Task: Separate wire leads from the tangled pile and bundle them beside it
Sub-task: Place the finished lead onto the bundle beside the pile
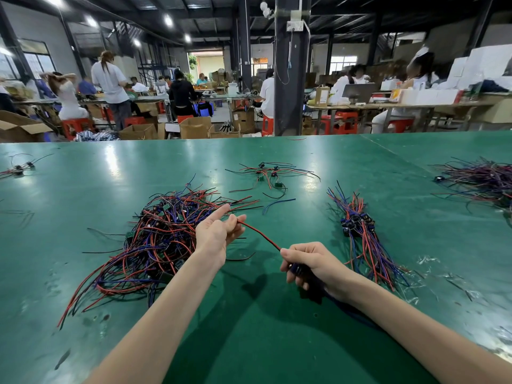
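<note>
Wire lead (261,234) (red insulation) runs above the green desk (249,342), held between both hands. Right hand (313,266), nearest the camera, has its fingers curled round the lead's dark connector end and trailing blue wires. The red strand emerges at the thumb. Left hand (217,232) pinches the far end of the lead in its fingertips, with the index finger pointing straight out. Tangled pile (155,239) of red, blue and black leads lies on the desk directly left of and behind this hand. Sorted bundle (360,231) lies to the right of the pile, well apart. Farther back sit a small loose cluster (266,174) and, at the right edge, a second heap (482,181).
</note>
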`<state>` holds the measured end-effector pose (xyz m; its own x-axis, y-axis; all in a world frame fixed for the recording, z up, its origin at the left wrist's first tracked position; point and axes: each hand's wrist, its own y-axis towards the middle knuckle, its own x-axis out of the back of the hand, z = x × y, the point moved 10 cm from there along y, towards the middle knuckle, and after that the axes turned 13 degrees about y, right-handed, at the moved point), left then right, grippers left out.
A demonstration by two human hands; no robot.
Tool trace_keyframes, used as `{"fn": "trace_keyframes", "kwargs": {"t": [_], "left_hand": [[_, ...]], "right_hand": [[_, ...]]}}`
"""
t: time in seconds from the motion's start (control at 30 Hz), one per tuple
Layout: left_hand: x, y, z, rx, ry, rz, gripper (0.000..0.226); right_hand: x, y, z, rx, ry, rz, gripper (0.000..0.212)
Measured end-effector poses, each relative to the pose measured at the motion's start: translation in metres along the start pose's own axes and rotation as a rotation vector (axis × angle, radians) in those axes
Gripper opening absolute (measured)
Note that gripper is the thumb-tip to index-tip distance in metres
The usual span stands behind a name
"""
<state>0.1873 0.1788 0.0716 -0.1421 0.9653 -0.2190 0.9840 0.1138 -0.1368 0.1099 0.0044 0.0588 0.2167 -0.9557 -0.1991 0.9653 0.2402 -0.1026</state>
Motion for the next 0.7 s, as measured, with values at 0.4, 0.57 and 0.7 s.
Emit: {"fn": "trace_keyframes", "kwargs": {"t": [0.4, 0.57, 0.7], "left_hand": [[-0.007, -0.004, -0.009, -0.07, -0.092, 0.029, 0.028], [-0.018, -0.006, -0.006, -0.051, -0.127, 0.093, 0.028], [-0.043, -0.02, 0.003, -0.034, 0.059, 0.204, 0.032]], "right_hand": [[-0.008, -0.002, 0.005, -0.029, 0.049, 0.125, 0.027], [-0.004, 0.0, 0.018, 0.059, 0.087, 0.085, 0.025], [0.017, 0.004, 0.028, 0.155, 0.112, -0.102, 0.028]]}}
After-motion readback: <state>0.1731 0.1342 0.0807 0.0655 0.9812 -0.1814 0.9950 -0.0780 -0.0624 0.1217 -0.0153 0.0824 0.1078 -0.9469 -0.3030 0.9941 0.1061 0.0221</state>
